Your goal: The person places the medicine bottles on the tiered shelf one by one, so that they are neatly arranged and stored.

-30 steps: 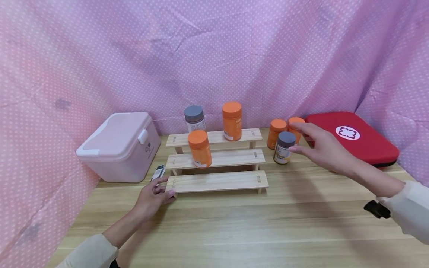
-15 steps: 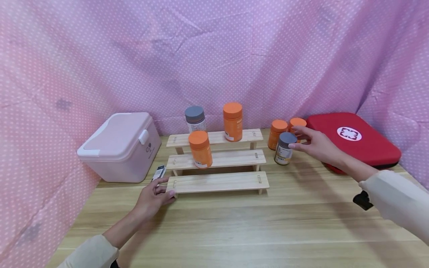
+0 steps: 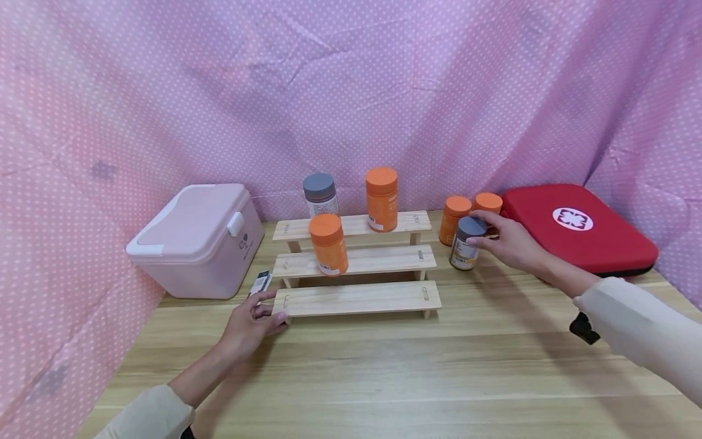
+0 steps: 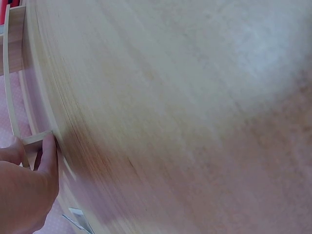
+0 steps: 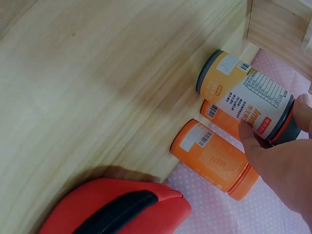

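My left hand (image 3: 245, 327) grips the left end of the lowest step of a three-step wooden display rack (image 3: 356, 299); in the left wrist view its fingers hold the end support. At the right, my right hand (image 3: 507, 242) has thumb and fingers around the upper part of a grey-lidded supplement bottle (image 5: 248, 92), which stands upright on the table. Two orange bottles stand behind it, one with its label (image 5: 212, 156) showing. On the rack are another grey-lidded bottle (image 3: 320, 194) and an orange bottle (image 3: 382, 201) on top, and an orange bottle (image 3: 329, 247) on the middle step.
A pale pink lidded box (image 3: 192, 238) stands left of the rack. To the right lies a red first-aid case (image 3: 581, 235), close to my right forearm. A small flat packet (image 3: 260, 281) lies beside the rack's left end. Pink dotted cloth (image 3: 351, 91) hangs behind the table.
My right hand has moved slightly left and in around the grey-lidded bottle, its fingers closing at the lid. The left hand and the rack stay where they were.
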The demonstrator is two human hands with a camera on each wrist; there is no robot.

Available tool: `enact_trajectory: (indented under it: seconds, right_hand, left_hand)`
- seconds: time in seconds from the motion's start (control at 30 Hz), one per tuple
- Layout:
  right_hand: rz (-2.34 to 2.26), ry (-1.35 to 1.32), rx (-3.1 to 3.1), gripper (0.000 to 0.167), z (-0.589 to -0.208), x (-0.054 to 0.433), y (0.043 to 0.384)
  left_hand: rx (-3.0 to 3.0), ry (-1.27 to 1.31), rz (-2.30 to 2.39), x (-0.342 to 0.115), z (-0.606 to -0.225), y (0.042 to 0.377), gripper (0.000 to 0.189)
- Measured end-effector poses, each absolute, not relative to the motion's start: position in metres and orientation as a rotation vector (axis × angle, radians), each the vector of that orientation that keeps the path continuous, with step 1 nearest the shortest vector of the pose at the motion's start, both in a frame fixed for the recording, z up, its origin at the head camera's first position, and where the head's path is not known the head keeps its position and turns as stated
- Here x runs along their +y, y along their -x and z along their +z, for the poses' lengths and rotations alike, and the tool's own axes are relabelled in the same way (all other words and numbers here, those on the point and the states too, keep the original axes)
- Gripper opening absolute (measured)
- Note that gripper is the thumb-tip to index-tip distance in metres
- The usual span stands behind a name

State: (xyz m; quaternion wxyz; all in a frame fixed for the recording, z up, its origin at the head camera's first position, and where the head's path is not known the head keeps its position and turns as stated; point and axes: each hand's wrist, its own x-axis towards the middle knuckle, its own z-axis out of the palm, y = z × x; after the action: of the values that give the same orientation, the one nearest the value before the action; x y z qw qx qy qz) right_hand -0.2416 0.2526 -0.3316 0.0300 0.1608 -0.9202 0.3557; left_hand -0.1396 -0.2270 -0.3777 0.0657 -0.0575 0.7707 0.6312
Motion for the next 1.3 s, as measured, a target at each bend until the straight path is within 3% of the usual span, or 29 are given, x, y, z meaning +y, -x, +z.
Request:
enact_trajectory:
  seconds: [0.8, 1.3]
  right_hand:
    - [1.095, -0.527, -2.824, 0.052, -0.330, 0.254, 0.242]
    - [1.043, -0.519, -2.737, 0.053, -0.287, 0.268, 0.198]
  left_hand:
    - [2.313, 0.191, 1.901, -0.227, -0.378, 0.139, 0.058]
    - [2.333, 0.183, 1.886, -0.227, -0.378, 0.139, 0.058]
